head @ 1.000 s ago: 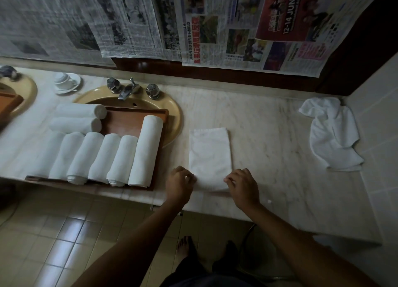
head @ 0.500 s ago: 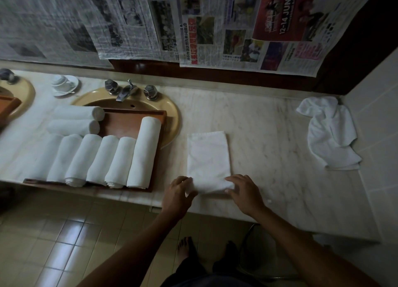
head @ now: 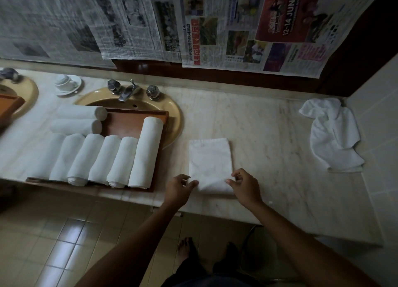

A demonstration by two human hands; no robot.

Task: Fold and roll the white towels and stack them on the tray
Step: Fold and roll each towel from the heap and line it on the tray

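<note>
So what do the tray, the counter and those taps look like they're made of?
The tray looks like reddish-brown wood with a smooth, perhaps varnished finish. The counter seems to be polished pale marble, or an imitation, going by its faint grey veining. The taps look like chromed metal: silvery and faceted, catching the light.

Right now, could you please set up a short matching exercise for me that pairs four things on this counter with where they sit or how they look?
Things:
1. folded towel
2. crumpled towel
3. cup and saucer
4. tray

Places or states:
A. heaped at the far right of the counter, by the wall
B. set over the basin, holding rolled towels
C. flat on the counter, near edge between the left hand and right hand
D. left of the taps, at the back of the counter

Pairs: 1-C, 2-A, 3-D, 4-B
</note>
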